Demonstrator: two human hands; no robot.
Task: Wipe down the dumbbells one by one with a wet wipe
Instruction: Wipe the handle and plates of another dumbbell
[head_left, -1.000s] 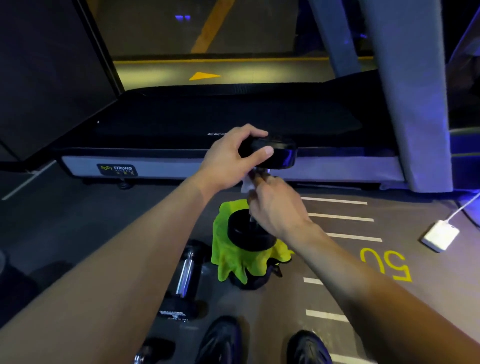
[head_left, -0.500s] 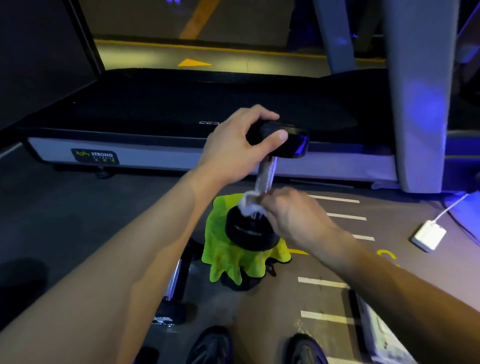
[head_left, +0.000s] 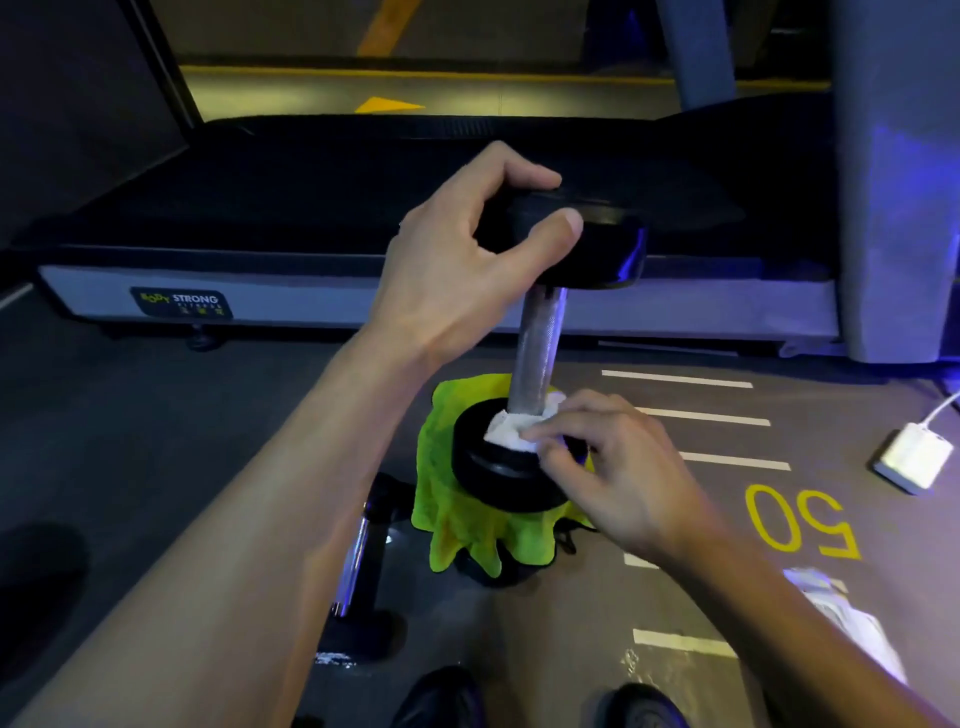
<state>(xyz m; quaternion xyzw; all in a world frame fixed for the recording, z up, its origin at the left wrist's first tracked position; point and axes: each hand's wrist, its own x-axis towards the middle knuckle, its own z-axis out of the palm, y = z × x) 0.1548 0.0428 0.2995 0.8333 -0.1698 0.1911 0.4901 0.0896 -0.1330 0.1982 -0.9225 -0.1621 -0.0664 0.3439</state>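
While upright on green cloth (head_left: 441, 415): dumbbell (head_left: 537, 353), wipe (head_left: 511, 434) at base

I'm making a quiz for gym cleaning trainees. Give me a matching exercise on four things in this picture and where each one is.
Things:
1. wet wipe
2. green cloth
3. left hand
4. second dumbbell

Places:
A. lying on the floor
B. gripping the upright dumbbell's top head
C. draped under the upright dumbbell
D. pressed at the handle's base by the right hand

Pairs: 1-D, 2-C, 3-B, 4-A
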